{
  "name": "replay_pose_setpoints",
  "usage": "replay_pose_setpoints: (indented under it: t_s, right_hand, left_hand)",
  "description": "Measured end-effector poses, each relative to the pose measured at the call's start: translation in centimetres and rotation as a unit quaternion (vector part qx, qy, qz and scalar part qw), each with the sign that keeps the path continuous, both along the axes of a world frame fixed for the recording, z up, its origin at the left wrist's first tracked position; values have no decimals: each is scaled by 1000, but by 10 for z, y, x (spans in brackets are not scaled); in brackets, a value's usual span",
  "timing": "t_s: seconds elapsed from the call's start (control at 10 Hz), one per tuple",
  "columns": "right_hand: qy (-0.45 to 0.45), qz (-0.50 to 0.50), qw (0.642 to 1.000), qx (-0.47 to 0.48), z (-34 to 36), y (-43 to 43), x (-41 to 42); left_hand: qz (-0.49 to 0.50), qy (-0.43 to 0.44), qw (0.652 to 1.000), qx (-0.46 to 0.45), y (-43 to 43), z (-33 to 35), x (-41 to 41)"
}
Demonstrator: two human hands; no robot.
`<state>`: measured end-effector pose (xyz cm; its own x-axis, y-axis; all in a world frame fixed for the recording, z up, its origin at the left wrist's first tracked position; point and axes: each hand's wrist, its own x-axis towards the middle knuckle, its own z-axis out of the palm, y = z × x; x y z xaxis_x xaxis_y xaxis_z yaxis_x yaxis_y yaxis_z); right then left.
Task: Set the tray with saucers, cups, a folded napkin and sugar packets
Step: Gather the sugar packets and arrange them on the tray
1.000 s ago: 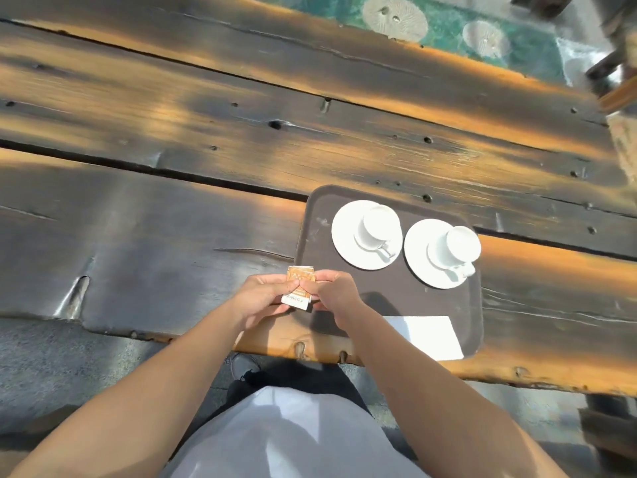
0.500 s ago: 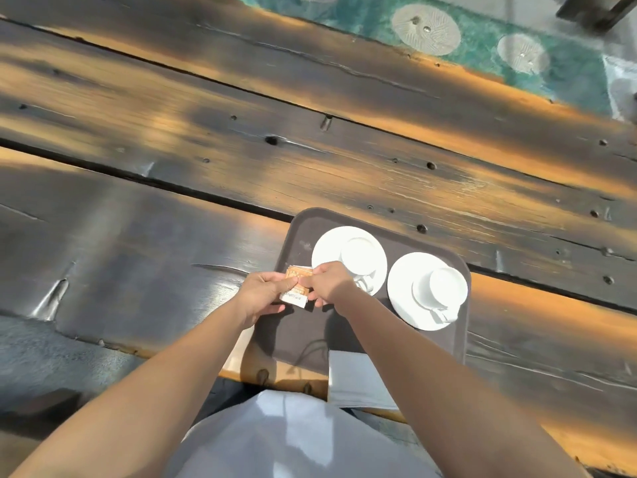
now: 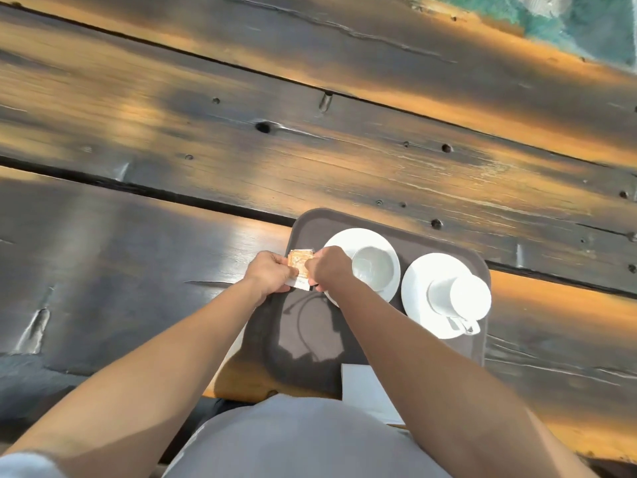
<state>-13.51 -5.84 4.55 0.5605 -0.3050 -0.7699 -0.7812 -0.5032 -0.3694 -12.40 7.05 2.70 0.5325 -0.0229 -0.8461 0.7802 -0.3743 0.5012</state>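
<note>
- Your left hand (image 3: 267,274) is pinched on the left edge of the packets (image 3: 300,267); fingers curled tight, thumb on top.
- Your right hand (image 3: 327,267) is pinched on the right edge of the same packets, knuckles up, fingers closed round the edge.
- Both hands grip the one small stack; no gap shows between fingers and paper. How many packets are in it, can't tell.
- Packets: orange-brown print with a white strip at the near end. Long axis runs roughly away from you, the near end angled slightly right. Flat face up.
- The stack is held above the far-left corner of the tray (image 3: 444,243), straddling its left rim; whether it touches the tray, can't tell.
- Tray: dark brown, on the wooden table (image 3: 310,150), its near edge at the table's near edge.
- Left saucer (image 3: 358,238) with an upright cup (image 3: 373,267) sits just right of your right hand; the hand overlaps the saucer's near-left rim in view.
- Right saucer (image 3: 418,288) holds a second cup (image 3: 460,294), handle pointing toward you. The two saucers sit just beside each other.
- Napkin (image 3: 358,388): white, folded, flat at the tray's near-right, partly hidden by your right forearm.
</note>
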Motion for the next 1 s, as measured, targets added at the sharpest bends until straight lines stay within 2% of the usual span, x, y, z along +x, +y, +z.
replay_pose_setpoints:
  t_s: [0.3,0.5,0.8,0.9,1.0]
  right_hand:
    - [1,-77,996,54,9,-7,6]
    - [-28,-65,997,3,24,2,-9]
    - [-8,-58,996,74,42,-4,-72]
    - [9,-41,995,92,45,-15,-103]
    - [-21,-19,996,80,44,-34,-144]
  left_hand:
    - [-17,70,996,-49,-3,12,17]
    - [-13,54,998,-30,10,25,9]
    - [-1,18,999,-27,18,41,-47]
    - [-19,-6,1000,-9,3,46,-79]
    - [-53,-28,998,22,-16,54,-117]
